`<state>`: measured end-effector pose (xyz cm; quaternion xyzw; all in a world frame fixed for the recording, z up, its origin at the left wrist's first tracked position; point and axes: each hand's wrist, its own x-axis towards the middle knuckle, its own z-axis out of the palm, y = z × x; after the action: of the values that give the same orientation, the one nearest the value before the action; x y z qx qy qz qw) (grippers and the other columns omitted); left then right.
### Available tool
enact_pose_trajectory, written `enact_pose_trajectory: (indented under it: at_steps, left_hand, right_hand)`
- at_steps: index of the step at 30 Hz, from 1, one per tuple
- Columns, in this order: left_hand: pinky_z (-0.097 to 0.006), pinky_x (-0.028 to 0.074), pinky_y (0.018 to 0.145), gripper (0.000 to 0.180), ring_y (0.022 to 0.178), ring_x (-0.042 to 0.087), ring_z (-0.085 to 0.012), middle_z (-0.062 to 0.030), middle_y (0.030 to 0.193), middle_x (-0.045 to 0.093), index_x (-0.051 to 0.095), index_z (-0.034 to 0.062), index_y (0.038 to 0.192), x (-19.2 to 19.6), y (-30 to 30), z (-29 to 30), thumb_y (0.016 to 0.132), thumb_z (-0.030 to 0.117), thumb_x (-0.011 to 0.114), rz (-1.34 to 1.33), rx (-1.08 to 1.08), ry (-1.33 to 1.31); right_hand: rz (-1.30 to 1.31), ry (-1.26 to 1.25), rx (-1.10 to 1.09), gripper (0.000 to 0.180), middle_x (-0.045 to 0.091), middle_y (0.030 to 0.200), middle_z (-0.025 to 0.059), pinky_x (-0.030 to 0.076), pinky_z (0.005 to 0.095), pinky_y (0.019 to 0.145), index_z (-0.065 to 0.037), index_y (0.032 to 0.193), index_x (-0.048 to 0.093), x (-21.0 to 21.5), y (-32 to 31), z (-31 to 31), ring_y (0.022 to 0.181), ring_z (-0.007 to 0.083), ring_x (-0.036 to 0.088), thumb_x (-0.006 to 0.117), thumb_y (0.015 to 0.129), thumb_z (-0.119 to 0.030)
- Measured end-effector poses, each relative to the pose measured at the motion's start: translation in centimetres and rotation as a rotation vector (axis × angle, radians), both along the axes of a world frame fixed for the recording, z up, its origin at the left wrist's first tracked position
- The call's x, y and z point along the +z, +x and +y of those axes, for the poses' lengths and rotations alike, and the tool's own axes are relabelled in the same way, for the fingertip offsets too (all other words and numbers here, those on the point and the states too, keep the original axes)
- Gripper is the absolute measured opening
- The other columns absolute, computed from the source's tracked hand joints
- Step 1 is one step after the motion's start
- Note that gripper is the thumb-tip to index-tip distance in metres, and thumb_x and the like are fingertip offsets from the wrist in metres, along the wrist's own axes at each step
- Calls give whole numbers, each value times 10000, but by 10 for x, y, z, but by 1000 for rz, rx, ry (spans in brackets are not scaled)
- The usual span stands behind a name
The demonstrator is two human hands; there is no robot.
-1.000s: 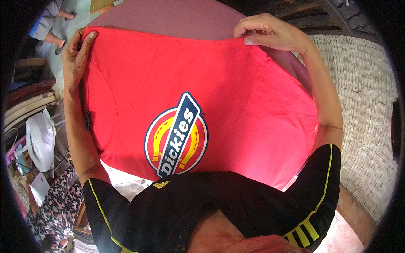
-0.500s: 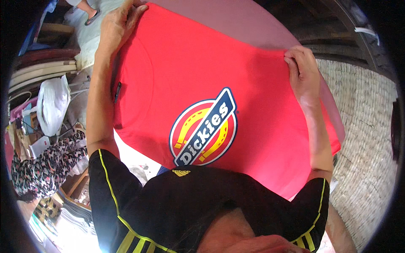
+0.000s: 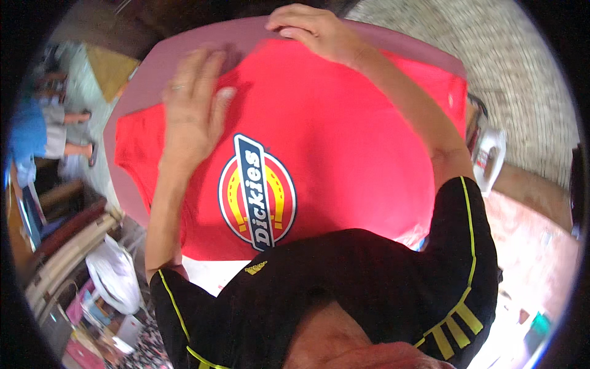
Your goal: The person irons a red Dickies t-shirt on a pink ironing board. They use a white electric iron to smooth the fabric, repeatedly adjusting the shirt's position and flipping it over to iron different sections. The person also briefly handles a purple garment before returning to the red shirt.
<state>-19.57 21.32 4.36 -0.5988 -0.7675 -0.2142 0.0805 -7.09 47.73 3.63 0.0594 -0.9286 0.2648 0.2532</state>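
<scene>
A person (image 3: 344, 289) reaches over a red shirt (image 3: 344, 141) spread on a mauve table (image 3: 166, 61); the left hand (image 3: 192, 107) is straight-fingered and unclasped, the right hand (image 3: 319, 31) bent near the shirt's far edge, grip unclear from here.

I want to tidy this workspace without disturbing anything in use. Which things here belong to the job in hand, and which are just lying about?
Part of the job:
red printed shirt, spread out
mauve table, beneath it
left hand, over the shirt
right hand, near its far edge

Apparently just lying about:
white plastic bag, lower left
white plastic container, right
</scene>
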Motion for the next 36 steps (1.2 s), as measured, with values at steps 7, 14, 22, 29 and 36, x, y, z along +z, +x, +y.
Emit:
enact_pose_trajectory:
  at_steps: [7,14,22,29,36]
  left_hand:
    - [-491,247,1160,597,1439,312,-316,-97,1563,340,386,94,1481,-33,32,80,974,377,526,171,-146,-89]
    - [-504,261,1141,575,1437,311,-289,-27,1579,327,354,154,1509,-35,32,84,996,383,479,213,-103,-106]
    - [-441,442,855,249,977,561,-311,-112,1100,612,646,83,1129,-34,14,108,945,249,621,138,-137,110]
    - [-444,444,897,214,1039,576,-331,-108,1136,622,639,85,1040,-27,18,111,918,260,657,119,17,25]
    - [-527,395,985,419,1253,494,-308,-94,1335,540,596,124,1248,1,194,179,910,367,645,83,-588,170]
  right_hand:
    - [-124,239,-504,279,592,1220,133,460,442,975,-58,1178,629,-10,164,-17,1144,333,564,626,928,-182]
    - [-262,487,-1064,477,476,1435,155,392,504,1060,-112,1352,545,-27,278,46,1324,360,448,598,953,-368]
    - [-492,247,-1298,680,270,1584,167,259,545,1157,-23,1495,326,-24,289,102,1460,355,251,392,1006,-491]
    - [-491,269,-1043,669,268,1571,221,271,432,1177,0,1496,309,-30,312,146,1452,379,258,394,1011,-453]
    - [-146,441,-995,583,475,1398,268,371,460,1094,44,1358,447,44,384,130,1304,424,446,600,912,-300]
